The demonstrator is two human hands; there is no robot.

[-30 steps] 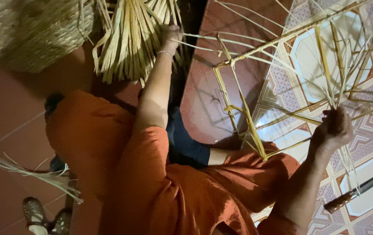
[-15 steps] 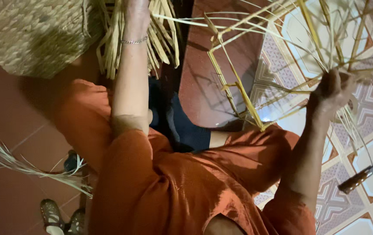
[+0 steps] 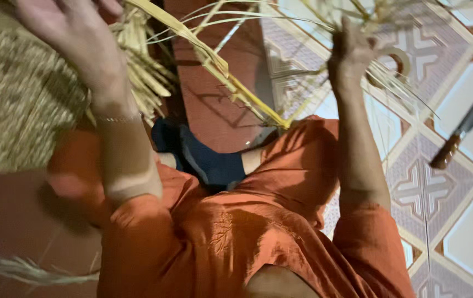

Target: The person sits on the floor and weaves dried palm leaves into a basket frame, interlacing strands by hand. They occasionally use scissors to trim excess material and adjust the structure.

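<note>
2 hands at work on a frame of straw strips

The strip frame (image 3: pixel 231 83) stands far and centre; the right hand (image 3: pixel 352 52) is closed around its strips. The left hand (image 3: pixel 65 27) reaches, fingers loosely spread, over the straw bundle (image 3: pixel 137 60) beside a woven mat (image 3: pixel 16 110). A knife (image 3: pixel 462 132) lies right on the tiled floor (image 3: pixel 468 232).

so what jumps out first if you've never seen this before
Mostly the orange clothing filling the lower middle, with both arms raised from it. The right hand grips a bundle of pale straw strips near the top, and the left hand reaches up beside a woven mat at left. A knife lies on the patterned floor tiles at right.
</note>
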